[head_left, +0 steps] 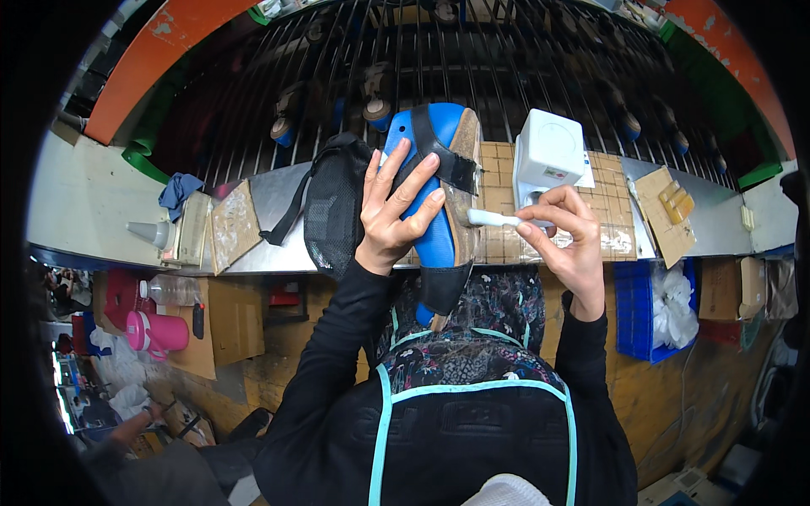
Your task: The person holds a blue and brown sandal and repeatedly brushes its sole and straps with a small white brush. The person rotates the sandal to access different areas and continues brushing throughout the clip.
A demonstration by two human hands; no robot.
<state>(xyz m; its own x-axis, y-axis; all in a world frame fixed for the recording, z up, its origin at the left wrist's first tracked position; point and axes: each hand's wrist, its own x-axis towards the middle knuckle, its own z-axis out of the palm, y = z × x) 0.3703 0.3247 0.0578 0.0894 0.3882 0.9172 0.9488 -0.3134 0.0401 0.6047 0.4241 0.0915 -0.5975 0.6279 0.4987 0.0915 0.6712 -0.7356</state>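
Observation:
A sandal with black straps and a tan-brown sole, fitted on a blue shoe last [438, 226], stands toe away from me over the bench edge. My left hand [392, 211] grips it from the left, fingers spread along its blue side. Between the thumb and fingers of my right hand [575, 240] is a slim white brush [494, 218]. Its wide end touches or nearly touches the sole's right edge; the bristles cannot be made out. Just beyond my right hand stands a white square-sided container [550, 145], its lower part partly hidden behind my fingers.
Cardboard [609, 202] covers part of the metal bench. Left of the shoe lies a black mesh bag [337, 211]. Behind the bench, a rack of dark bars [498, 76] carries several shoes. A blue crate [637, 316] sits below right; a person's arm [135, 424] shows lower left.

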